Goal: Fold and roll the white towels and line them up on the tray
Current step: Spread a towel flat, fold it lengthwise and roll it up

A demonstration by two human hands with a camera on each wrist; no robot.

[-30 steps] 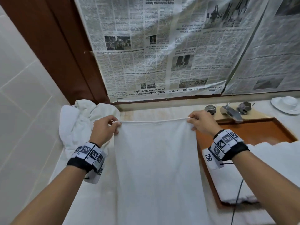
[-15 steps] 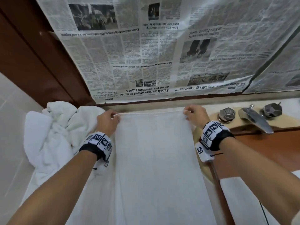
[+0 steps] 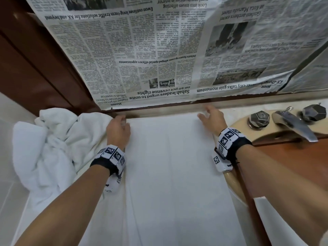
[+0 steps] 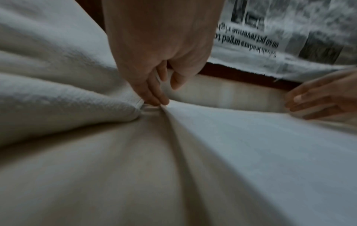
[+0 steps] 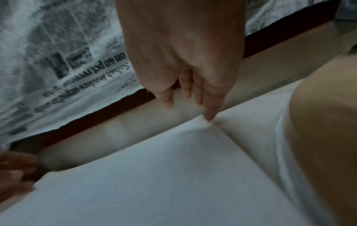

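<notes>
Towel (image 3: 170, 174) is lying flat on the counter (image 3: 229, 112) in the head view, its near end cut off by the frame; left hand (image 3: 118, 132) is sitting at its 11 o'clock corner, right hand (image 3: 212, 119) at 1 o'clock, fingers spread. Crumpled towels (image 3: 49, 148) are piling at 9 o'clock, and the wooden tray (image 3: 291, 162) at 3 o'clock is mostly hidden. Left wrist view is showing fingers (image 4: 152, 93) straight, pressing the blurred corner. Right wrist view is showing fingers (image 5: 209, 107) extended, one tip touching the corner.
</notes>
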